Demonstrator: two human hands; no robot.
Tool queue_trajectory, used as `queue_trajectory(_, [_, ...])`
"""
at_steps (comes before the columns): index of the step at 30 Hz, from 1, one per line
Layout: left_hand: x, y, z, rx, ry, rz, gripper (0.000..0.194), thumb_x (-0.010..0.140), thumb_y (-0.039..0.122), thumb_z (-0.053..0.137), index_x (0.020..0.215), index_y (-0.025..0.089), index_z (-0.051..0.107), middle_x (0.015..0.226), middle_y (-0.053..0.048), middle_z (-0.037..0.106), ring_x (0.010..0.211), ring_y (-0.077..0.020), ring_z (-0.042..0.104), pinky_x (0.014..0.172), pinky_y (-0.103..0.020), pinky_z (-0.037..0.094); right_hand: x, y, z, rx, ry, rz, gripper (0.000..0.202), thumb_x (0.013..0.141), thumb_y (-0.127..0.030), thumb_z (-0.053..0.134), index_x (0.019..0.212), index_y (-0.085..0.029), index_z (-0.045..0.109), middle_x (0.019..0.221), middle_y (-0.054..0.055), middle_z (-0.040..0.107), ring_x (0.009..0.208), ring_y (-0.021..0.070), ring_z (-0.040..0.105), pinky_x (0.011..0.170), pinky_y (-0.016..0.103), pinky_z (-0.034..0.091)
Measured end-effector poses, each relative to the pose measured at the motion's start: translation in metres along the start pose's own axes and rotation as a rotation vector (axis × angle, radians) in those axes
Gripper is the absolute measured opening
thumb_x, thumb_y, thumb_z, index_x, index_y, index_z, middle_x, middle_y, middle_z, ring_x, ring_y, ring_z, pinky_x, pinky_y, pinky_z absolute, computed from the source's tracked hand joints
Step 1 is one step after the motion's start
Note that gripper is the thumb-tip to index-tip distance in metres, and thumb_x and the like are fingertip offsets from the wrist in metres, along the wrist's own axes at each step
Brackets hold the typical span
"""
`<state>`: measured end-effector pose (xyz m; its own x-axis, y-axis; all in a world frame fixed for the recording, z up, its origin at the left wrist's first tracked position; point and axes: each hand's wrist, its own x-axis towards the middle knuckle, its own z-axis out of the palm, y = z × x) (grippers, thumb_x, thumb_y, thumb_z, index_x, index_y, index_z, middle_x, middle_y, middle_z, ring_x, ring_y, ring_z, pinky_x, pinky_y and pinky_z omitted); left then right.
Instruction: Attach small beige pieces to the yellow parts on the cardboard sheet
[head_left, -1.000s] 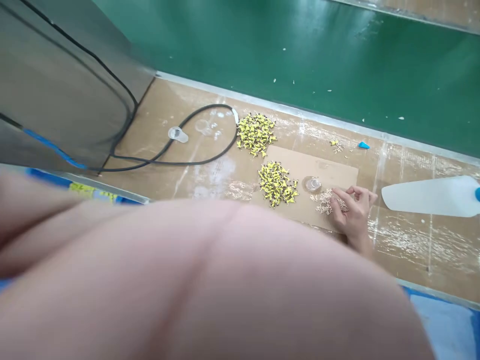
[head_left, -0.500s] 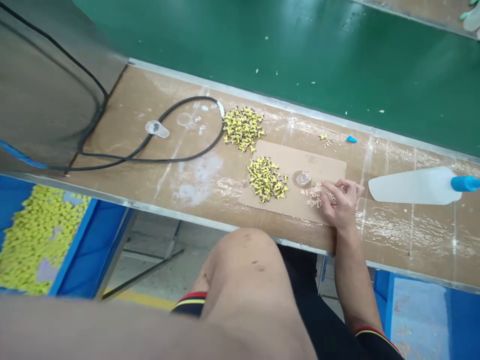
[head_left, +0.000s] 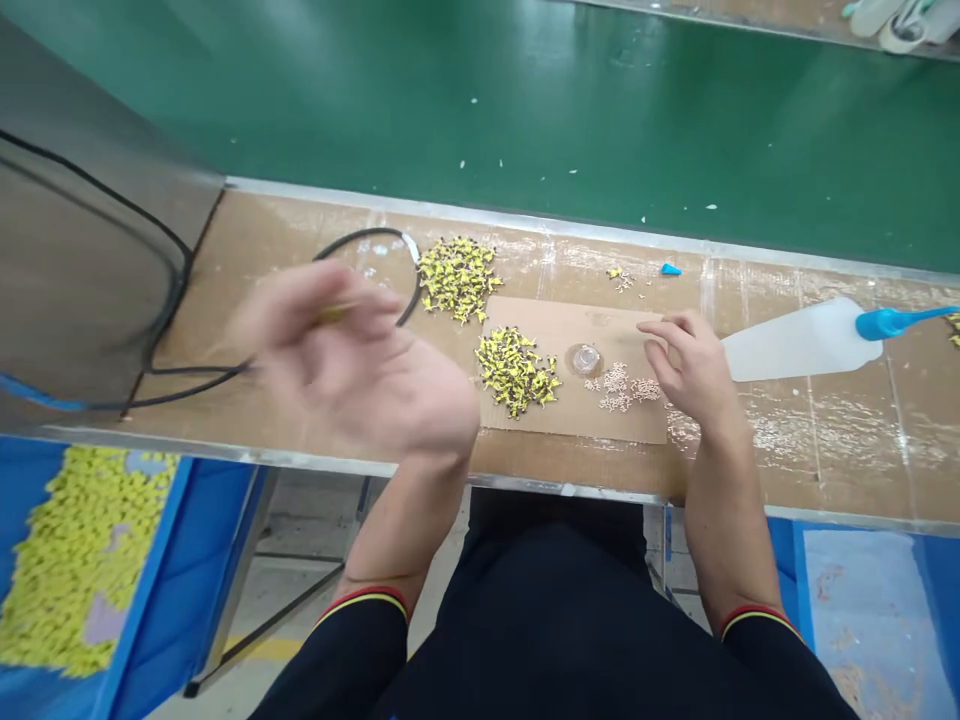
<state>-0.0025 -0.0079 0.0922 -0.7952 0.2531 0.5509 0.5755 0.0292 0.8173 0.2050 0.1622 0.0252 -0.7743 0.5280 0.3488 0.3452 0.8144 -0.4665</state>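
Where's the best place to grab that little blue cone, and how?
I'd pinch the blue cone near its wider left end, between thumb and finger, coming from above. It is small, lies on the table and tapers toward the right, so its narrow tip would probably slip. The right hand is nearer.

Held in the left hand [head_left: 367, 375], a little yellow bit [head_left: 332, 314], too blurry to see well. On the cardboard [head_left: 585, 422], near the right hand [head_left: 696, 372], tiny pale pink bits [head_left: 616, 386] in loose heaps. Also there, yellow-and-black bits [head_left: 514, 372], piled close together.
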Motion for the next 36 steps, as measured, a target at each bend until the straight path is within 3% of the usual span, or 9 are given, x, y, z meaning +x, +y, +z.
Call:
queue_trajectory(2, [0.001, -0.012, 0.018, -0.028, 0.097, 0.096, 0.056, 0.105, 0.067, 0.030, 0.112, 0.025, 0.067, 0.090, -0.004, 0.065, 0.082, -0.0187, 0.067, 0.078, -0.040, 0.059, 0.013, 0.005, -0.006, 0.005, -0.209, 0.004, 0.023, 0.094, -0.023, 0.058, 0.106, -0.025, 0.077, 0.096, 0.006, 0.069, 0.088, 0.0232, 0.064, 0.082, 0.040, 0.049])
queue_trajectory(4, [-0.001, -0.033, 0.031, -0.049, -0.009, 0.158, 0.046, 0.107, 0.059, 0.039, 0.101, 0.024, 0.069, 0.079, -0.001, 0.064, 0.070, -0.0151, 0.063, 0.070, -0.034, 0.056, 0.019, 0.011, -0.006, 0.002, -0.345, 0.030, 0.021, 0.092, -0.019, 0.060, 0.102, -0.024, 0.078, 0.098, 0.006, 0.074, 0.086, 0.0226, 0.067, 0.080, 0.039, 0.051])
queue_trajectory(5, [-0.004, -0.046, 0.036, -0.074, -0.107, 0.209, 0.041, 0.107, 0.052, 0.043, 0.099, 0.023, 0.071, 0.076, -0.001, 0.063, 0.068, -0.0141, 0.062, 0.067, -0.032, 0.054, 0.018, 0.014, -0.004, 0.003, -0.380, 0.040, 0.020, 0.092, -0.018, 0.061, 0.102, -0.023, 0.078, 0.100, 0.006, 0.076, 0.086, 0.0226, 0.068, 0.080, 0.039, 0.051])
queue_trajectory(8, [-0.014, -0.081, 0.039, -0.109, -0.166, 0.274, 0.026, 0.106, 0.032, 0.049, 0.099, 0.022, 0.072, 0.074, 0.000, 0.065, 0.067, -0.0118, 0.063, 0.065, -0.027, 0.052, 0.011, 0.020, 0.000, 0.011, -0.421, 0.031, 0.016, 0.094, -0.020, 0.064, 0.101, -0.023, 0.078, 0.106, 0.007, 0.079, 0.094, 0.0239, 0.072, 0.083, 0.038, 0.054])
queue_trajectory(12, [-0.026, -0.106, 0.036, -0.108, -0.255, 0.276, 0.020, 0.103, 0.026, 0.053, 0.114, 0.023, 0.069, 0.084, 0.000, 0.069, 0.072, -0.0110, 0.068, 0.066, -0.026, 0.054, 0.005, 0.016, 0.000, -0.032, -0.490, 0.007, 0.019, 0.099, -0.022, 0.061, 0.106, -0.023, 0.078, 0.107, 0.006, 0.079, 0.098, 0.0248, 0.073, 0.084, 0.038, 0.053])
queue_trajectory(16, [-0.029, -0.109, 0.038, -0.158, -0.334, 0.221, 0.024, 0.100, 0.028, 0.060, 0.124, 0.024, 0.064, 0.088, 0.001, 0.069, 0.076, -0.0117, 0.072, 0.068, -0.026, 0.055, 0.007, 0.008, 0.000, -0.134, -0.525, 0.027, 0.016, 0.097, -0.021, 0.064, 0.101, -0.024, 0.079, 0.106, 0.006, 0.080, 0.094, 0.0258, 0.073, 0.081, 0.038, 0.052])
queue_trajectory(28, [-0.036, -0.106, 0.039, -0.313, -0.477, 0.015, 0.015, 0.097, 0.022, 0.068, 0.112, 0.021, 0.068, 0.093, -0.002, 0.076, 0.084, -0.0127, 0.075, 0.074, -0.025, 0.057, 0.007, 0.008, 0.013, -0.197, -0.507, -0.037, 0.013, 0.095, -0.014, 0.057, 0.085, -0.020, 0.064, 0.088, 0.005, 0.072, 0.083, 0.0232, 0.068, 0.071, 0.036, 0.049])
queue_trajectory(32, [-0.034, -0.098, 0.039, -0.425, -0.522, -0.068, 0.011, 0.098, 0.024, 0.067, 0.109, 0.021, 0.067, 0.090, -0.002, 0.074, 0.081, -0.0122, 0.074, 0.069, -0.022, 0.058, 0.008, 0.015, 0.005, -0.031, -0.385, -0.017, 0.014, 0.095, -0.011, 0.053, 0.086, -0.020, 0.057, 0.078, 0.003, 0.066, 0.072, 0.0185, 0.064, 0.062, 0.031, 0.048])
queue_trajectory(36, [-0.032, -0.086, 0.033, -0.494, -0.593, -0.037, 0.009, 0.101, 0.019, 0.059, 0.101, 0.021, 0.069, 0.084, -0.001, 0.070, 0.072, -0.0101, 0.068, 0.064, -0.021, 0.055, 0.007, 0.009, 0.005, 0.261, -0.138, 0.021, 0.011, 0.094, -0.011, 0.062, 0.094, -0.022, 0.063, 0.080, -0.001, 0.070, 0.068, 0.0137, 0.065, 0.061, 0.027, 0.051])
